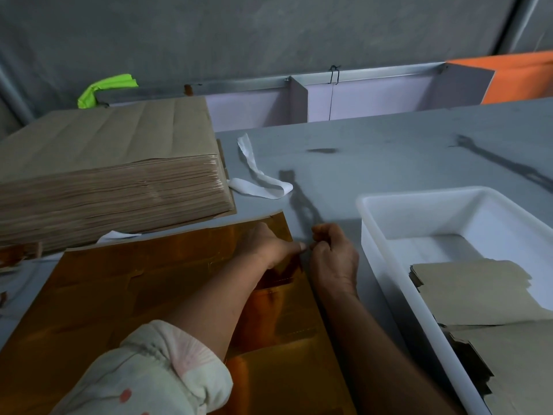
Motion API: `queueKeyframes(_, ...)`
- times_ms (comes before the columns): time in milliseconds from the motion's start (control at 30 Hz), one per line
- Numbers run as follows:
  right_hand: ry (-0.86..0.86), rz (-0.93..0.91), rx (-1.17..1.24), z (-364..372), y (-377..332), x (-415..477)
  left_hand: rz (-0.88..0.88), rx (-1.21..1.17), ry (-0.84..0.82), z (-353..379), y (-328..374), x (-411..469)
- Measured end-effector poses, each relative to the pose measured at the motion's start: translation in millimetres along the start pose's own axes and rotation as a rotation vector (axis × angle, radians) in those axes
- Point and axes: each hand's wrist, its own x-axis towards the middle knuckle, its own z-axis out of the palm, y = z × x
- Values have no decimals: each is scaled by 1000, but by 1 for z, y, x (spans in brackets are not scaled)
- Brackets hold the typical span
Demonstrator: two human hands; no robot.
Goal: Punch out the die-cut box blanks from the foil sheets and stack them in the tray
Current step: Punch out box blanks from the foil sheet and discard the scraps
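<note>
A shiny gold-orange foil sheet with die-cut lines lies flat on the grey table in front of me. My left hand presses on the sheet near its far right corner, fingers stretched toward the edge. My right hand sits just beyond the sheet's right edge, its fingers curled and pinching that edge close to my left fingertips. A white plastic tray stands to the right and holds a few brown box blanks lying back side up.
A thick stack of brown-backed sheets fills the table's left side. A white strap lies beyond the foil sheet. White partitions, a neon-green object and an orange panel line the back edge.
</note>
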Motion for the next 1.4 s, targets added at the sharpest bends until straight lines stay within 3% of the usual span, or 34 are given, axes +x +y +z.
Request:
queueKeyframes(533, -28, -40, -110, -1, 0, 1, 83, -174, -16, -10, -8, -14)
queueKeyframes(967, -239, -123, -190, -2, -1, -2, 129, -406, -54, -15, -20, -17)
queueKeyframes(1233, -240, -125, -152, 0, 0, -2, 192, -523, -81, -22, -38, -15)
queueKeyframes(1400, -236, -93, 47, -2, -3, -6, 217, -590, -96, -23, -42, -12)
